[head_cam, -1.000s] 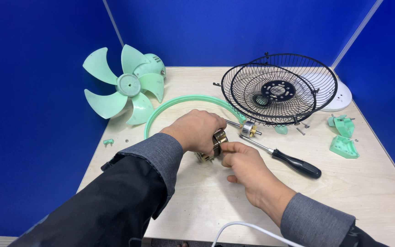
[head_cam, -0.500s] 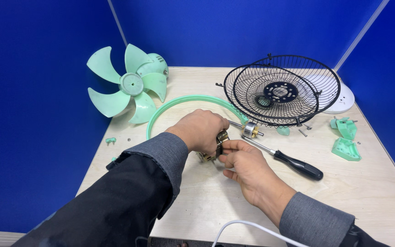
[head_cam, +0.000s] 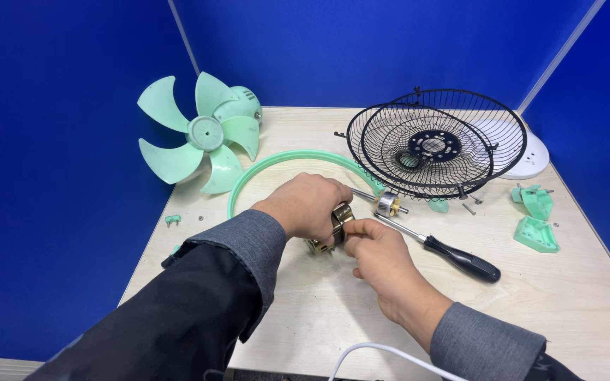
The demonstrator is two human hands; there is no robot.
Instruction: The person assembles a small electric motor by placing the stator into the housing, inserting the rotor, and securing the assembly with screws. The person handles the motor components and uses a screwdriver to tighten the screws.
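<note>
Little change since a second ago: left hand [head_cam: 308, 206] and right hand [head_cam: 375, 243] still clamped on small brass motor part [head_cam: 339, 219], mid-surface, grip pinching it. Screwdriver [head_cam: 453, 255] at 3 o'clock, untouched.

left hand [head_cam: 305, 206] curled, right hand [head_cam: 378, 255] pinching

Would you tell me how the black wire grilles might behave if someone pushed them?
The grilles look like thin open wire, so probably light and easy to slide. They lie stacked, one tilted on the other, so the top one may slip or rock. Wires could snag nearby screws.
</note>
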